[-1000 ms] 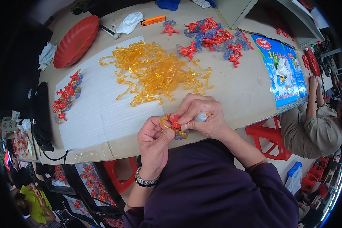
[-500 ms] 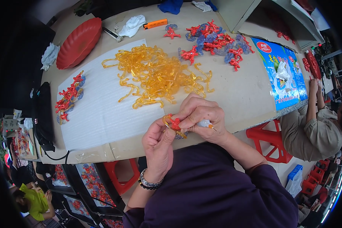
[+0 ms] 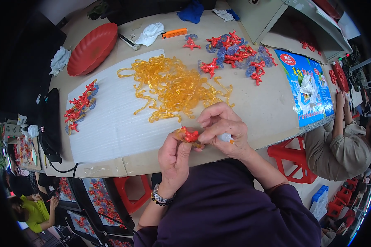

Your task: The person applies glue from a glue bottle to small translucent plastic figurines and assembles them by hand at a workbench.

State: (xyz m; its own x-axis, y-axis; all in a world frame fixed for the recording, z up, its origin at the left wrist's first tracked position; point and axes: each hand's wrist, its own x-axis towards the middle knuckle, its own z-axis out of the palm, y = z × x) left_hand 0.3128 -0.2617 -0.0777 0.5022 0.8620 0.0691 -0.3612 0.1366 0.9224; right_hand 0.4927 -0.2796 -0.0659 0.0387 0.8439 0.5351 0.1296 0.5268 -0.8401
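My left hand is closed around a small red plastic figure with a translucent yellow strand curving about it, just above the table's front edge. In my right hand a small white squeeze bottle is tucked, its orange tip pointing right. My right thumb and index finger come close to the right side of the figure; whether they pinch it is hard to see. Beyond both hands lies a loose heap of translucent yellow strands, partly on a white foam sheet.
Red figures with bluish clear pieces lie in a row at left and in a pile at far right. A red dish, white cloth and orange box stand behind. A red stool and co-worker are at right.
My right hand has opened its fingers slightly and drawn a little right from the red figure. The left hand still holds the figure, now tilted differently. The whole view has shifted slightly.
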